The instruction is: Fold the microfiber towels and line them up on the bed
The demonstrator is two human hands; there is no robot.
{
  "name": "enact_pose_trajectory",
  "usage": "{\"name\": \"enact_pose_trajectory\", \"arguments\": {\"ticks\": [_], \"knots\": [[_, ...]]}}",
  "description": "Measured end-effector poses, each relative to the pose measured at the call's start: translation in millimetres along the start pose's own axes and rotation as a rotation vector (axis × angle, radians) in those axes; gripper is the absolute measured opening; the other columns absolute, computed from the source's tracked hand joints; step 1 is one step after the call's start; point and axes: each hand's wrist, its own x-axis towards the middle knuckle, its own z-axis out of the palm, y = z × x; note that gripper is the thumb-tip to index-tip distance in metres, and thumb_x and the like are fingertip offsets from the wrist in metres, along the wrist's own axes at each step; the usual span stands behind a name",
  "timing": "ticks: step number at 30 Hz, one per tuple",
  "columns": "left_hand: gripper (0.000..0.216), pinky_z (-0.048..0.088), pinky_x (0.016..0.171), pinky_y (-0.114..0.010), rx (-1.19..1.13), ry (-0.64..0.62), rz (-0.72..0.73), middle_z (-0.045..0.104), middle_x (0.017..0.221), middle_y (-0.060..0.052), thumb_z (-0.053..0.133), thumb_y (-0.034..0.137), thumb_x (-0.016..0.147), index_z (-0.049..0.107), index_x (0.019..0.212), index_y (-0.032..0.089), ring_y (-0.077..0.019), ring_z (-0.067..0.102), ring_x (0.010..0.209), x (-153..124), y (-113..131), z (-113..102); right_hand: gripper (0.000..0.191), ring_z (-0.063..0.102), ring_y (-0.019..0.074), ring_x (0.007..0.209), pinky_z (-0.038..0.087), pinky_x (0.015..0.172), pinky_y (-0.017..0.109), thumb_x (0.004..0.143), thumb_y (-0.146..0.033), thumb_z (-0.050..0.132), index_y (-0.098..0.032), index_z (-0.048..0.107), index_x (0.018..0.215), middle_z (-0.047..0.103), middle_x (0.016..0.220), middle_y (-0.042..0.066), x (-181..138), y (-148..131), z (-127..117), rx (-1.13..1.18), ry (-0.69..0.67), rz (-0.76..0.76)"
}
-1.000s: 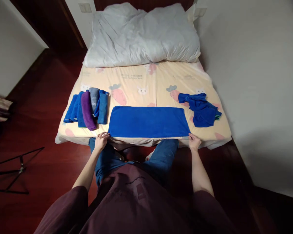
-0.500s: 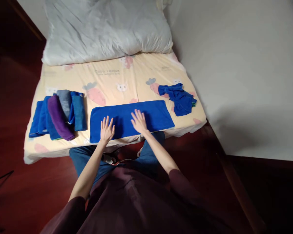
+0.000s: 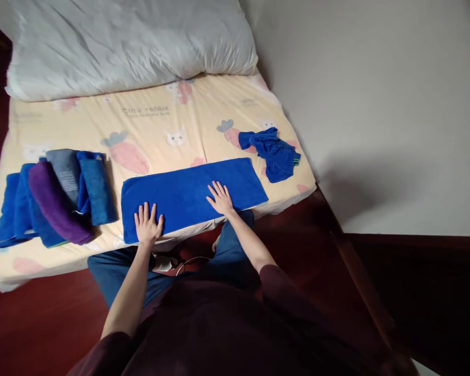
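A long blue towel [image 3: 188,190] lies folded flat along the near edge of the bed [image 3: 149,125]. My left hand [image 3: 147,225] rests flat on its left end, fingers spread and open. My right hand [image 3: 220,198] lies flat on the towel's right half, fingers stretched out. Neither hand grips anything. A crumpled blue cloth [image 3: 272,152] sits on the bed to the right of the towel. To the left lies a row of folded towels [image 3: 55,196], blue, purple and grey.
A large white pillow [image 3: 129,44] fills the head of the bed. A pale wall [image 3: 376,104] runs close along the bed's right side. Dark red wooden floor [image 3: 43,324] surrounds the bed's foot. My knees in blue jeans [image 3: 121,271] press against the mattress edge.
Both hands left the towel's near corners and moved onto its top, then slid apart and lie flat. The camera has swung to the right.
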Motion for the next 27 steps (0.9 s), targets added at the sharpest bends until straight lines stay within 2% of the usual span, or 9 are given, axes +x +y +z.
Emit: {"name": "enact_pose_trajectory", "arguments": {"ticks": [7,14,17,22,27], "knots": [[0.067,0.006,0.126,-0.063,0.031,0.037,-0.113,0.015,0.172,-0.013,0.039,0.047,0.101,0.034,0.162,0.019,-0.0345,0.007,0.16,-12.7,-27.0,-17.3,0.066,0.007,0.0228,0.161,0.002,0.13,0.047,0.107,-0.05,0.031,-0.018,0.026,0.164,0.011,0.174,0.005,-9.1,77.2,-24.0,-0.033,0.032,0.177],[0.071,0.003,0.126,-0.065,-0.014,0.035,-0.125,0.013,0.172,-0.014,0.043,0.048,0.099,0.031,0.162,0.018,-0.0374,0.007,0.159,-14.2,-28.5,-21.7,0.071,0.007,0.024,0.161,0.002,0.13,0.047,0.106,-0.051,0.028,-0.012,0.022,0.165,0.01,0.174,0.009,-16.0,135.1,-39.6,-0.033,0.065,0.359],[0.073,0.001,0.125,-0.066,-0.047,0.03,-0.122,0.011,0.173,-0.013,0.044,0.047,0.098,0.03,0.163,0.019,-0.0385,0.005,0.159,-14.3,-27.2,-22.2,0.072,0.006,0.0244,0.161,0.003,0.13,0.047,0.106,-0.051,0.027,-0.01,0.021,0.165,0.009,0.174,0.01,-17.5,144.3,-40.8,-0.029,0.091,0.413],[0.069,0.006,0.126,-0.063,0.011,0.048,-0.124,0.017,0.172,-0.013,0.043,0.046,0.099,0.034,0.162,0.02,-0.0354,0.01,0.159,-13.1,-29.4,-19.4,0.073,0.006,0.0248,0.16,0.001,0.13,0.047,0.106,-0.051,0.024,-0.007,0.021,0.165,0.01,0.173,0.012,-15.6,145.2,-38.5,-0.075,0.131,0.452],[0.068,0.007,0.128,-0.059,0.046,0.078,-0.129,0.018,0.172,-0.011,0.045,0.045,0.098,0.036,0.161,0.021,-0.0321,0.01,0.16,-16.9,-32.9,-15.2,0.074,0.005,0.0253,0.161,0.005,0.13,0.048,0.106,-0.051,0.022,-0.007,0.017,0.165,0.007,0.173,0.013,-20.6,145.5,-42.0,-0.105,0.027,0.481]]}}
